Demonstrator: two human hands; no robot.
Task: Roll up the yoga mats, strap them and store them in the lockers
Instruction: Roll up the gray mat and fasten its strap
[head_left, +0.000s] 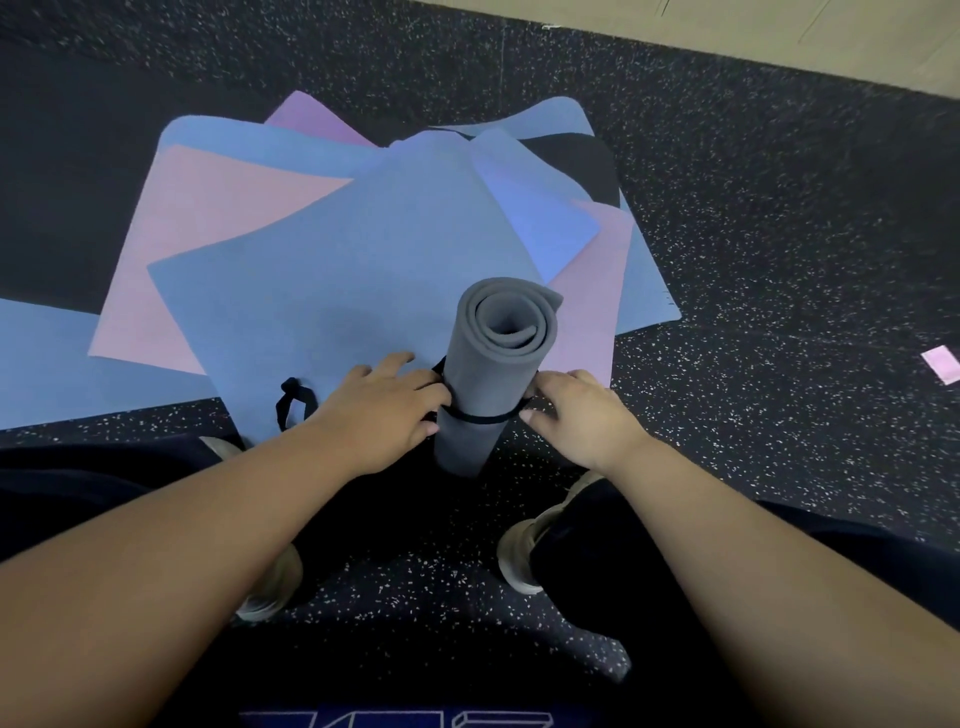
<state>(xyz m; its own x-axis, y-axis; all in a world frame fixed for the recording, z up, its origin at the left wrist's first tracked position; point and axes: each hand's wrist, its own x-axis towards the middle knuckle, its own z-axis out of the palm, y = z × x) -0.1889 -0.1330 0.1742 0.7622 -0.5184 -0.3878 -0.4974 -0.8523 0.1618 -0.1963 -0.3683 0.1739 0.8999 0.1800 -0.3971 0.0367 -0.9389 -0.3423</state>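
Rolled grey mat (485, 384) upright between hands — left hand (387, 405), right hand (582, 415) fingers pinching black strap (480, 417) around it.

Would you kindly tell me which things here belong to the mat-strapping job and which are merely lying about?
Job: rolled grey mat; black strap around it, held by left hand and right hand; spare strap; flat mats.

Lying about: pink scrap on speckled floor.
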